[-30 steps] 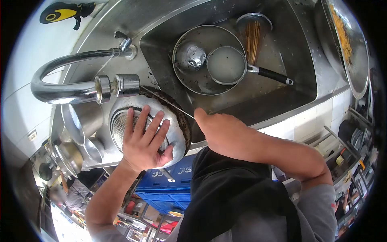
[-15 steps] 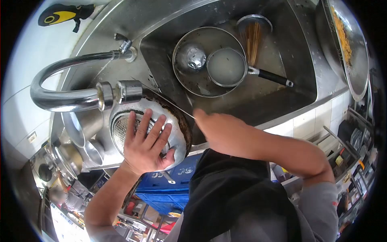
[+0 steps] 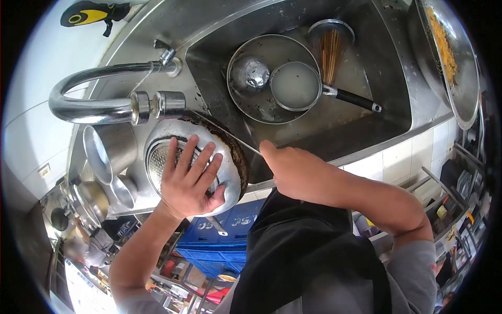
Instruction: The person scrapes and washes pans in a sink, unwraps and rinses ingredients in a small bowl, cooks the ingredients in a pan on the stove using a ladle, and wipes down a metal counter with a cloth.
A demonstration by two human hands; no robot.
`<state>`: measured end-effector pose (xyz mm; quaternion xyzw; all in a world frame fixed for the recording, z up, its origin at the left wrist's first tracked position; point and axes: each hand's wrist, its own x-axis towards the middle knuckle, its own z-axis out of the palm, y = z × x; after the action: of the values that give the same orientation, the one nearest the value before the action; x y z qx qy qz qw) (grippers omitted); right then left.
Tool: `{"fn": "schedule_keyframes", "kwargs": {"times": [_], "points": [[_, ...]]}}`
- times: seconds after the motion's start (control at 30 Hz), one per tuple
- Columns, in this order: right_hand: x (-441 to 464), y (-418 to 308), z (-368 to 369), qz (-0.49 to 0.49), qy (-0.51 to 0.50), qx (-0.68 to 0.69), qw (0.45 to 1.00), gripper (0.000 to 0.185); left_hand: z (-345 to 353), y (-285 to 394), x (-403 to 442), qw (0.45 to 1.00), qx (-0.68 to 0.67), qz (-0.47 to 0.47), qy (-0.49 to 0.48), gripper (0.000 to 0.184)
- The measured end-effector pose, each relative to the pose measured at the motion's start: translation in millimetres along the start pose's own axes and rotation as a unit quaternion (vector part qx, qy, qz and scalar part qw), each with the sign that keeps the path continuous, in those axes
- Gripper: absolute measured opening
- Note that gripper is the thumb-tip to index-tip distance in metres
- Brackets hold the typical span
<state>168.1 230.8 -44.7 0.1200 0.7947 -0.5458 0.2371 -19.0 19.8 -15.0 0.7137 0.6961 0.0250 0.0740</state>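
An upturned pan (image 3: 222, 144) lies at the sink's left edge, its silvery underside facing up and its side wall blackened with burnt residue. My left hand (image 3: 191, 180) rests flat on the underside, fingers spread, partly covering the dotted round base. My right hand (image 3: 290, 170) is closed around the near end of a thin metal tool (image 3: 230, 134). The tool slants along the pan's blackened side towards the faucet; its far end is hard to make out, so its kind is unclear. A handle (image 3: 215, 225) sticks out below the pan towards me.
The sink (image 3: 387, 78) holds a wide pan (image 3: 251, 112), a black-handled small pot (image 3: 294, 86) of cloudy water and a bundle of thin sticks (image 3: 329, 55). A curved faucet (image 3: 94, 112) overhangs the left side. Metal pots (image 3: 112, 149) stand at left, a large bowl (image 3: 463, 99) at right.
My right hand has moved a little to the right with the thin metal tool. My left hand stays flat on the pan. The whole view has shifted slightly.
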Motion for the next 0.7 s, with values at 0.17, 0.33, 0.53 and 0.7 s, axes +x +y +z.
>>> {"fn": "schedule_keyframes", "kwargs": {"times": [0.17,0.33,0.53,0.7], "points": [[6.5,0.9,3.7,-0.007,-0.030,-0.012,0.999,0.030,-0.4,-0.7,0.2,1.000,-0.003,-0.002,-0.004,0.049],[50.6,-4.6,14.7,-0.011,0.067,-0.030,0.997,0.030,-4.1,3.1,2.9,1.000,0.004,0.007,0.000,0.048],[-9.3,-14.1,19.0,-0.033,0.060,-0.096,0.993,0.024,-0.5,1.4,1.5,1.000,0.007,0.002,0.009,0.050],[-5.1,-16.2,36.8,-0.017,0.059,-0.072,0.996,0.024,-2.0,2.9,3.9,0.999,0.023,-0.014,-0.022,0.054]]}}
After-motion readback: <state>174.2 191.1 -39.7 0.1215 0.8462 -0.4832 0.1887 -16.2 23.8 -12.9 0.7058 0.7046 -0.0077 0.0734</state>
